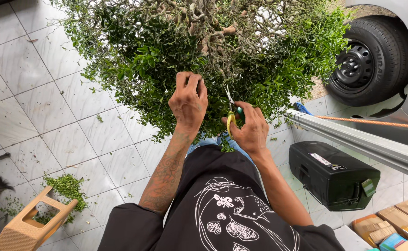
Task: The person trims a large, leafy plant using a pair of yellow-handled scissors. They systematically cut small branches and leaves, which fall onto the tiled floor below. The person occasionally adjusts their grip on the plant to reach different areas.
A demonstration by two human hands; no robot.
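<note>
1. Bush point(204, 56): a dense, small-leaved shrub with bare, twisted grey branches at its crown, seen from above; it fills the upper middle of the view, directly ahead of both hands.
2. Left hand point(188, 103): raised into the lower edge of the foliage, fingers curled closed around a sprig or twig; what exactly it pinches is hidden by the fingers.
3. Right hand point(250, 128): just beside the left hand, closed around the yellow-green handles of the scissors point(232, 111).
4. Scissors: blades point up into the leaves between the two hands, at the foot of the bush; whether the blades are parted cannot be told.
5. Floor point(36, 93): pale grey square tiles, speckled, with scattered green clippings point(66, 186) gathered lower left.
6. Stool point(27, 223): tan plastic, tipped over, beside the clippings.
7. Case point(331, 174): black, hard-shelled, on the tiles at right.
8. Rail point(366, 142): grey metal bar crossing the right side, with an orange cord above it.
9. Wheel point(369, 60): dark car tyre, upper right.
10. Boxes point(399, 223): cardboard, lower right corner.
</note>
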